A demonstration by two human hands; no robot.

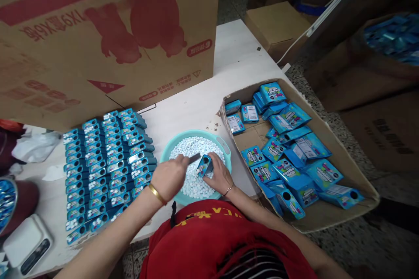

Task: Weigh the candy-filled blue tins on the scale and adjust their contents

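My left hand, with a gold bangle at the wrist, is closed round the handle of a dark, flat-ended tool; its exact kind does not show. The tool points toward a small blue candy box that my right hand grips, fingers behind it and thumb in front. A dark round hole shows on the box's end, with white pieces beside it. Both hands are above a turquoise basin filled with small white candies.
Rows of blue boxes stand at left, many topped with white candies. A shallow cardboard tray of blue boxes sits at right. A tall carton borders the back. A white scale and a blue-filled bucket are at far left.
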